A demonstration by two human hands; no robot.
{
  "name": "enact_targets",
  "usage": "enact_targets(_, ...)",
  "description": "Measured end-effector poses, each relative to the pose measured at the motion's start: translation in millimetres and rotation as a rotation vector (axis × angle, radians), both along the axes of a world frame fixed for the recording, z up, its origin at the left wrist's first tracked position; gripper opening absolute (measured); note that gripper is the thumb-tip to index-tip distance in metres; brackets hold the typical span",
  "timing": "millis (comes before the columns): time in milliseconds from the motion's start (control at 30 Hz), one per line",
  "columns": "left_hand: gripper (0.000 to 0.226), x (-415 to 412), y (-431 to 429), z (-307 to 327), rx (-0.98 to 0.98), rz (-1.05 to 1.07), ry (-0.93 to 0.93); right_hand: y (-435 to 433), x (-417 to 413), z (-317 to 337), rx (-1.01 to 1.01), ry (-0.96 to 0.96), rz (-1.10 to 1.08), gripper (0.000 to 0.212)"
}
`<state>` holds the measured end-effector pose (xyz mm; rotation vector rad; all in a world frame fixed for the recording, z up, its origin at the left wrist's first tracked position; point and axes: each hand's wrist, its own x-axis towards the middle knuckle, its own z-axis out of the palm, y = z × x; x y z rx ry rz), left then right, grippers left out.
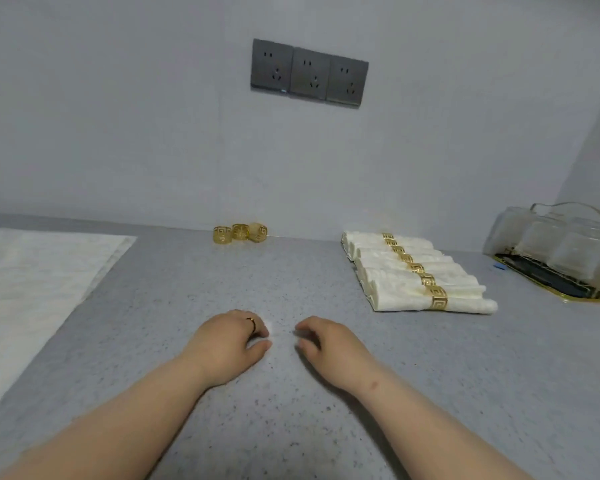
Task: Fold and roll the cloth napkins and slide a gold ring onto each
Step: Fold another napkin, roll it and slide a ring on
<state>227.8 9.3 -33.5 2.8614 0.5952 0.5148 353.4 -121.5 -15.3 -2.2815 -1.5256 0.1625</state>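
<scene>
On the counter (201,278), head view (the only view):

- Left hand (227,341) and right hand (326,344): resting near the middle, close together but apart. Fingers are loosely curled and grasp nothing.
- Napkins (32,282): a flat white stack at the left edge, untouched. It lies left of both hands and nearer the left one. Its visible edge runs from the near side toward the back.
- Rings (240,233): three loose gold ones in a short row at the back edge, against the wall. They are straight ahead and well apart from the hands.
- Rolls (416,271): a finished row toward the right, side by side and touching, each with a gold band. Their long axes run left to right.
- Tray (551,282): at the right edge, carrying clear glassware.
- Sockets (309,76): three on the wall.

Judgement: the next napkin calls for a reach to the left, most easily by the left hand.

Hard to make out:
- The stack is cut off by the frame, so its number of sheets cannot be told.
- The pale patch at the left fingertips may be only glare.
- The rolls' far ends overlap.
</scene>
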Motion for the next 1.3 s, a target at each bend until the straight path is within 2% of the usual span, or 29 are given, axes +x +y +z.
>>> enact_targets(67, 0.052, -4, -3, 2, 0.026, -0.02, -0.009, 0, -14, -8, -0.008, 0.032, 0.036, 0.05)
enact_targets(100, 0.057, -10, -5, 3, 0.033, -0.038, -0.004, 1, -20, -11, -0.003, 0.023, 0.064, 0.073)
enact_targets(167, 0.051, -21, -9, 4, 0.016, -0.081, 0.011, -2, -19, -14, -0.008, 0.003, 0.058, 0.127)
enact_targets(200, 0.043, -33, -10, 5, -0.009, -0.075, 0.014, 0, -18, -16, -0.011, -0.012, 0.046, 0.142)
enact_targets(233, 0.038, -43, -11, 6, -0.044, -0.066, -0.002, -1, -17, -17, -0.016, -0.016, 0.032, 0.148)
enact_targets(267, 0.034, -55, -9, 7, -0.08, -0.046, -0.031, -2, -16, -17, -0.013, -0.017, 0.026, 0.147)
enact_targets(300, 0.029, -70, -7, 9, -0.108, -0.016, -0.068, -2, -19, -15, -0.013, -0.019, 0.037, 0.136)
enact_targets(367, 0.031, -103, -2, 17, -0.126, 0.073, -0.101, -2, -22, -14, 0.003, -0.044, 0.068, 0.083)
enact_targets(400, 0.044, -122, 1, 21, -0.105, 0.13, -0.111, -2, -21, -14, 0.015, -0.055, 0.075, 0.06)
enact_targets(433, 0.056, -143, 2, 23, -0.076, 0.199, -0.1, -1, -22, -14, 0.019, -0.058, 0.08, 0.05)
enact_targets(467, 0.06, -161, 5, 24, -0.039, 0.274, -0.07, -1, -21, -14, 0.013, -0.061, 0.079, 0.047)
enact_targets(567, 0.045, -209, 10, 24, 0.027, 0.579, 0.01, 0, -22, -15, 0.002, -0.086, 0.066, 0.046)
enact_targets(633, 0.05, -231, 12, 21, 0.007, 0.708, 0.07, 1, -22, -17, 0.008, -0.091, 0.066, 0.045)
enact_targets(733, 0.041, -241, 12, 17, -0.031, 0.763, 0.137, 1, -24, -16, 0.003, -0.091, 0.049, 0.045)
enact_targets(833, 0.02, -241, 12, 16, 0.004, 0.776, 0.104, 0, -27, -15, -0.003, -0.095, 0.042, 0.044)
enact_targets(933, 0.011, -237, 12, 13, 0.02, 0.802, 0.062, -1, -28, -15, -0.004, -0.085, 0.031, 0.044)
enact_targets(1133, 0.021, -237, 22, 15, 0.018, 0.838, 0.058, -1, -27, -15, 0.01, -0.074, 0.027, 0.043)
enact_targets(1200, 0.018, -238, 27, 17, -0.036, 0.812, -0.066, -2, -26, -16, 0.018, -0.07, 0.029, 0.043)
enact_targets(1300, 0.017, -233, 31, 37, -0.17, 0.708, -0.39, -2, -27, -15, 0.017, -0.059, 0.034, 0.042)
